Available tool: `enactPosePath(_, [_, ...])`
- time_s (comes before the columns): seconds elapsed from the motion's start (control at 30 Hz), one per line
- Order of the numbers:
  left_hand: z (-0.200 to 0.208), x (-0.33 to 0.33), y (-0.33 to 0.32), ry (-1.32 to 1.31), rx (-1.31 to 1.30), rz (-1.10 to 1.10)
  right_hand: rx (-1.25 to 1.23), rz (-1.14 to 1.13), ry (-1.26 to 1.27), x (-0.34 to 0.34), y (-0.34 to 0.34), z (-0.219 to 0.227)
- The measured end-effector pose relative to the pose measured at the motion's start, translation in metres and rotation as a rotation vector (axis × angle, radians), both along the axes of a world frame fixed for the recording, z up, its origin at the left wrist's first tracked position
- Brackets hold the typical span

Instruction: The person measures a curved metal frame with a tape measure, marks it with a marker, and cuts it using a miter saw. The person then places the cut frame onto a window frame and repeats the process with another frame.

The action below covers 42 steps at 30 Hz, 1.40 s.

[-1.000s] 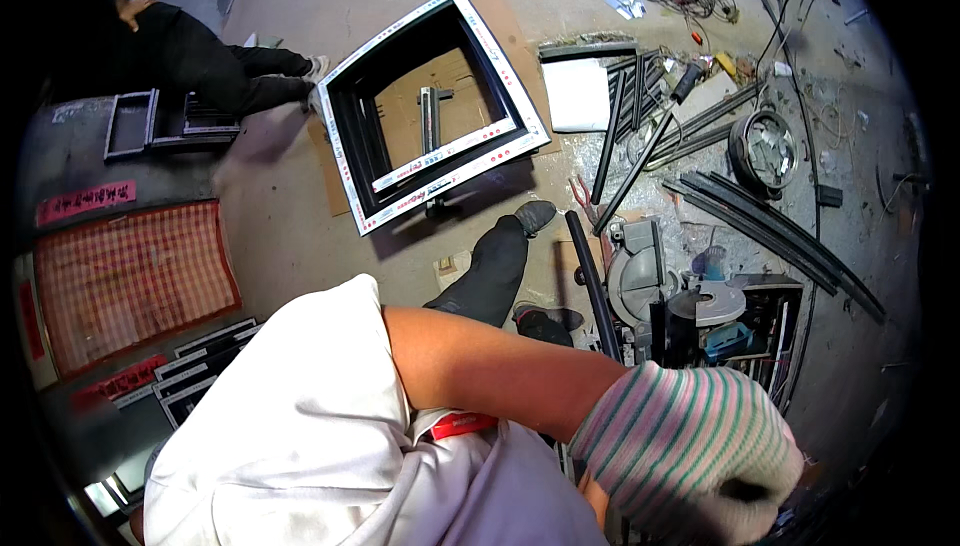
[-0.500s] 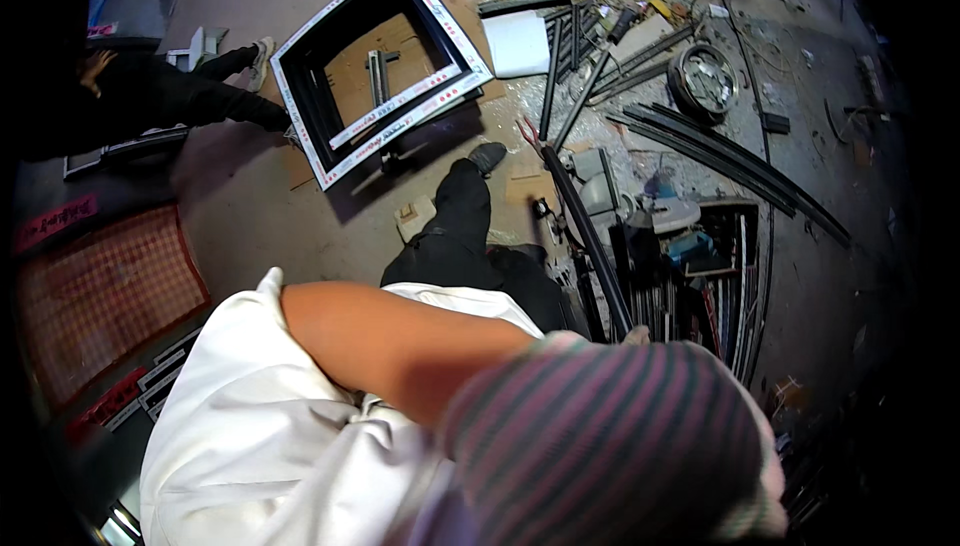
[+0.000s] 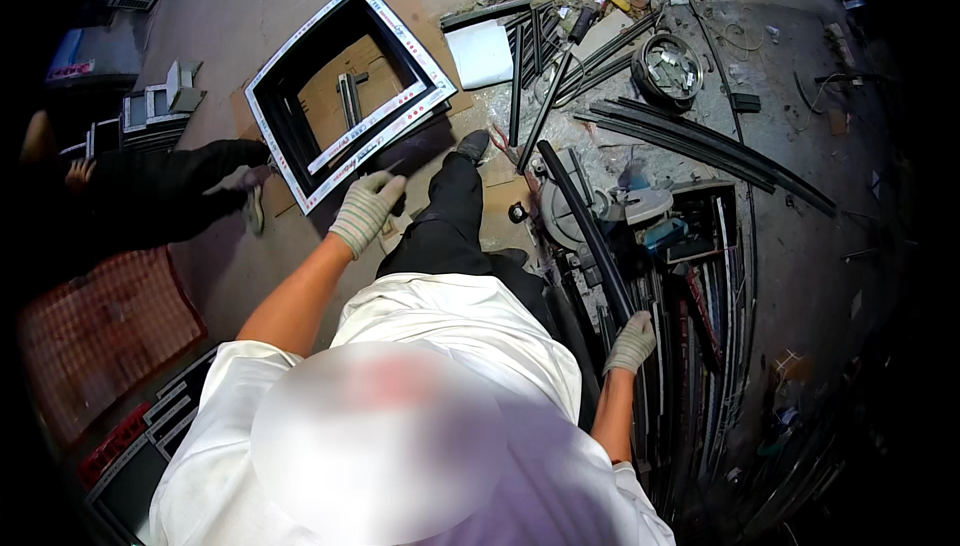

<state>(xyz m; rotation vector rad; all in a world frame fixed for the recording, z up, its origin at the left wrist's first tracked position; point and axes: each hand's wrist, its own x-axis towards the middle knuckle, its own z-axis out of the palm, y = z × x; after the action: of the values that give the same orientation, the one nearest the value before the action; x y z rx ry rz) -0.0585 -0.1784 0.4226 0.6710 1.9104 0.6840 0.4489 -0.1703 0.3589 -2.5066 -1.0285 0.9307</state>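
My right hand (image 3: pixel 630 345), in a pale striped work glove, is closed round the near end of a long black profile bar (image 3: pixel 588 231). The bar slants up and left past a mitre saw (image 3: pixel 563 214). In the same kind of glove, my left hand (image 3: pixel 362 214) is raised in front of me with its fingers curled; whether anything is in them I cannot make out. Just beyond it stands a large black window frame (image 3: pixel 285 152) with white printed protective tape along its edges.
Black profiles (image 3: pixel 690 141) lie on the floor to the right, near a round tub of scraps (image 3: pixel 668 71). A rack of long profiles (image 3: pixel 700 366) is beside my right arm. Another person's leg (image 3: pixel 190 181) is at the left, above a checked mat (image 3: pixel 110 336).
My left arm, which crossed in front of me with its glove close to the camera, has swung out left toward the window frame. My right hand, mostly hidden before, now shows on the bar.
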Motion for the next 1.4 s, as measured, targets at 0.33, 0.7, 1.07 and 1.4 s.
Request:
enactPosePath(0.33, [-0.096, -0.096, 0.087, 0.052, -0.228, -0.025, 0.054, -0.091, -0.096, -0.066, 0.081, 0.006])
enactPosePath(0.7, [-0.064, -0.257, 0.258, -0.131, -0.067, 0.305, 0.04, 0.147, -0.118, -0.198, 0.311, 0.027])
enactPosePath(1.07, [-0.157, -0.302, 0.096, -0.271, -0.211, 0.801, 0.1, 0.099, 0.123, -0.312, 0.474, 0.067])
enactPosePath(1.4, [-0.164, -0.268, 0.099, -0.377, -0.227, 1.172, 0.122, 0.133, 0.269, -0.392, 0.611, 0.045])
